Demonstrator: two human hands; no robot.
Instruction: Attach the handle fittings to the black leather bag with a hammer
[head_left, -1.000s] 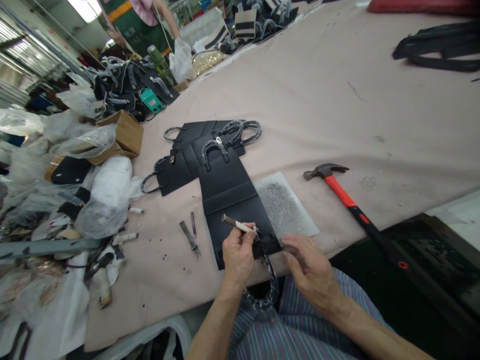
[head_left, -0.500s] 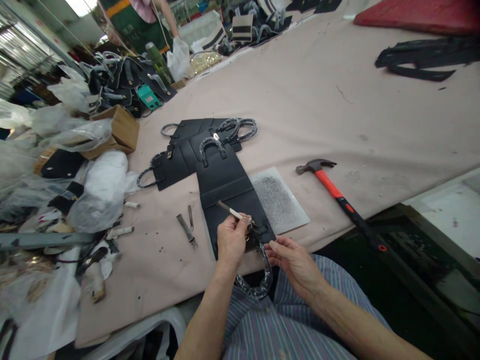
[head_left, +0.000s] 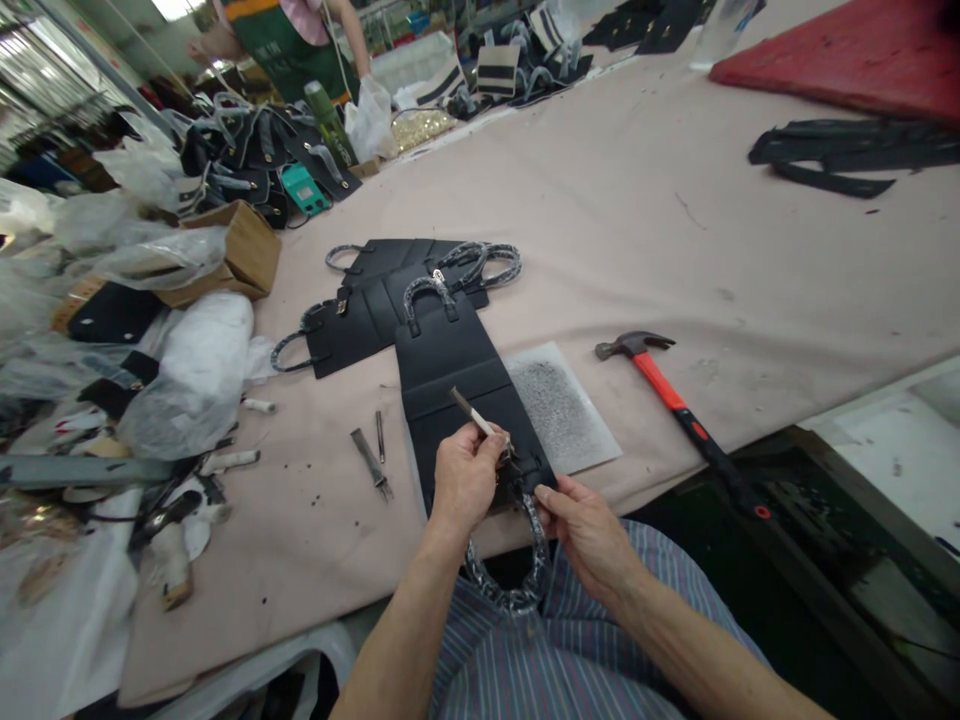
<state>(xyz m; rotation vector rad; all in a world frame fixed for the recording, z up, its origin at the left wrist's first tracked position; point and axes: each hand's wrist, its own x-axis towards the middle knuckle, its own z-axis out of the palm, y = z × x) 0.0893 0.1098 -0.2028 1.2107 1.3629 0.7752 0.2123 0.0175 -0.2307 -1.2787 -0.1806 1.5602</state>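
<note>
Seen from the head camera at a cloth-covered table point(head_left: 720, 290), my left hand point(head_left: 466, 480) is closed around a pale-shafted tool point(head_left: 480, 418), its dark end angled up and away and its near end close to the foot of a wrapped handle point(head_left: 517, 598). My right hand point(head_left: 592, 540) appears to pinch the near right corner of the black panel point(head_left: 481, 378) between thumb and fingertips, a narrow grip just beside that handle. The panel lies flat at the table's near edge, partly over a speckled white board point(head_left: 562, 412), while the handle hangs past the edge above my lap. I judge the step in hand to be lining up the tool at the handle's foot, though my fingers hide the exact contact. The next move, as I read it, calls for a steady corner and a well-placed tip. A red-and-black hammer point(head_left: 660, 385) lies to the right, untouched; a forked tool point(head_left: 369, 460) and a slim metal rod point(head_left: 380, 437) lie to the left of the panel.
</note>
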